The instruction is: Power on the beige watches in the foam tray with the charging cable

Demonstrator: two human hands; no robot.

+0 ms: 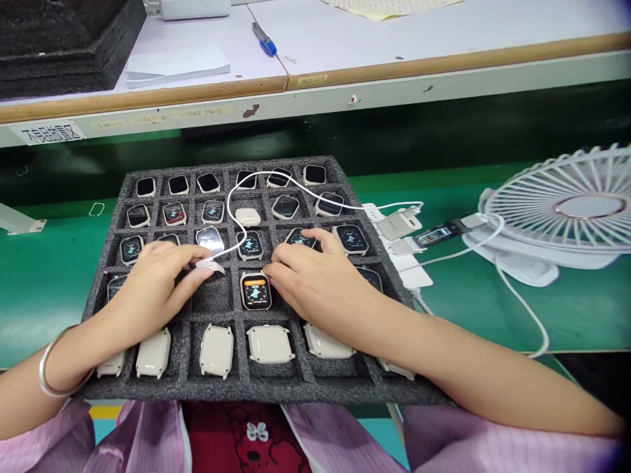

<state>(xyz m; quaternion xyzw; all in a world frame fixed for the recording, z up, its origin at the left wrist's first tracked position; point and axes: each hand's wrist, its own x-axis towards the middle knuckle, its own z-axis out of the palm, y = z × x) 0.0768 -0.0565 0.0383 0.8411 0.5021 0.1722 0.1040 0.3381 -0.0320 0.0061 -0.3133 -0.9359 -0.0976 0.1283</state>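
A dark grey foam tray point(315, 389) holds smartwatch cases in its compartments. Between the thumb and fingers of my left hand point(158, 279) is a white charging connector point(211, 265), with a white cable point(229, 203) looping away from it over the tray. The connector is just above a compartment with no watch visible in it. My right hand point(320, 276) is closed, its fingertips at the upper right edge of a lit smartwatch point(256, 291) that shows an orange banner. That watch lies face up in its compartment. Across the front row, several watches point(217, 350) lie back side up.
Right of the tray are a white power strip point(417, 272), a charging plug point(398, 224), a small black USB meter point(438, 232) and a white fan point(562, 207). A raised shelf point(394, 39) at the back bears a blue pen point(265, 39), papers point(177, 64) and black foam point(64, 49).
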